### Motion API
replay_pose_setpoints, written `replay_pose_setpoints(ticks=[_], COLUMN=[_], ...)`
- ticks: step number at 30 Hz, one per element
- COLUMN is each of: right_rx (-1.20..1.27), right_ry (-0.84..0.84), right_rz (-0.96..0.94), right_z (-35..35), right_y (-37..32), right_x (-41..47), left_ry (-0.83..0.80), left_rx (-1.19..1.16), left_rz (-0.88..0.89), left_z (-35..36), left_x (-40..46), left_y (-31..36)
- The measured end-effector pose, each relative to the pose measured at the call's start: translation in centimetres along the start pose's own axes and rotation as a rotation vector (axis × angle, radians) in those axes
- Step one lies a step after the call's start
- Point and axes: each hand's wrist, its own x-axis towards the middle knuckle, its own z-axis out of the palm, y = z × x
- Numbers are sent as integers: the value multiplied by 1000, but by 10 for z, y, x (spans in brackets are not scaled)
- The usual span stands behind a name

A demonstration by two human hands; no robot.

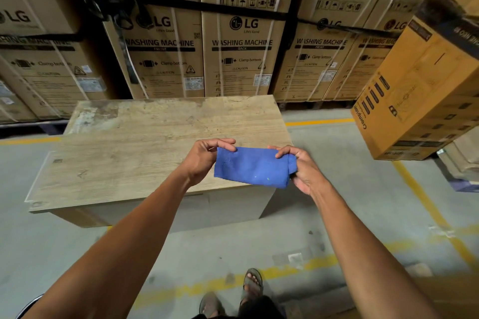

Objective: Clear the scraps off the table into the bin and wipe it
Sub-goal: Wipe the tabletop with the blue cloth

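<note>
- Both hands pinch one folded blue cloth (252,166): the left hand (204,158) grips its left top corner, the right hand (302,167) its right end.
- One wooden table (129,153) stands under the cloth, whose right end hangs past the table's near right corner.
- Behind the table, stacked LG washing machine boxes (238,41); five labels show.
- Right of the table, one yellow carton (420,90).
- Two sandalled feet (233,292) stand nearer than the table.

Stacked washing-machine cartons (241,41) behind; yellow floor lines (318,122).

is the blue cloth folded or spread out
Folded: the blue cloth is a compact doubled rectangle, pinched at its ends by the left hand and right hand.
</note>
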Motion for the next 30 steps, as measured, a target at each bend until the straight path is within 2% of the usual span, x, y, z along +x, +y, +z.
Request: replay_pose_setpoints(ticks=[6,20,30], right_rx=[-151,-150,-80], right_ry=[11,-88,-124], right_rz=[-6,8,-8], right_z=[1,19,35], right_y=[-3,-20,-42], right_x=[7,29,82], left_ry=[-8,0,44], left_rx=[78,79,53], left_rz=[38,39,44], left_z=[-12,-43,-75], left_x=[-1,10,45], left_y=[6,14,25])
